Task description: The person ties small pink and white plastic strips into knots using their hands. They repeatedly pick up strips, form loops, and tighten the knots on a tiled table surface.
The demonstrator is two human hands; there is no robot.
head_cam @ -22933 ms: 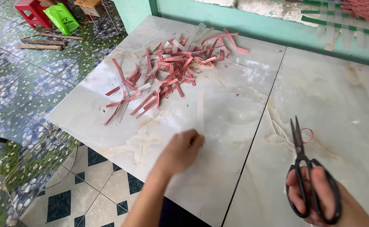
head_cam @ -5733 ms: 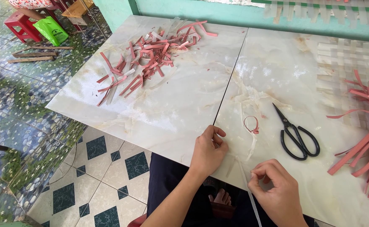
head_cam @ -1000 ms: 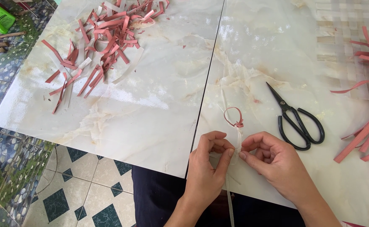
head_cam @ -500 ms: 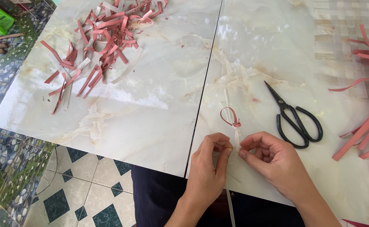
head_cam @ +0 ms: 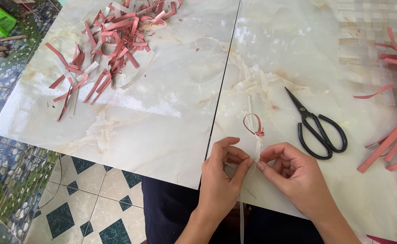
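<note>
Pinching a pale translucent strip (head_cam: 258, 145) between them, the left hand (head_cam: 221, 176) and right hand (head_cam: 293, 176) meet fingertip to fingertip at the near edge of the marble worktop (head_cam: 171, 113) in the head view. Both hands are curled nearly closed, thumb and forefinger of each pressed on the strip, the other fingers folded under. Just above the fingertips the strip carries a small pink loop (head_cam: 252, 124) with a knot at its base, so one loop looks tied; a free end of the strip runs up beyond the loop and another length hangs down past the worktop edge between the wrists. How tight the knot sits cannot be told.

Black scissors (head_cam: 318, 126) lie closed to the right of the hands, near but untouched. Further right, long pink strips (head_cam: 395, 135) lie fanned out, seemingly uncut stock. Far left on the worktop, a heap of short pink offcuts (head_cam: 112, 40) suggests much trimming is done already.
</note>
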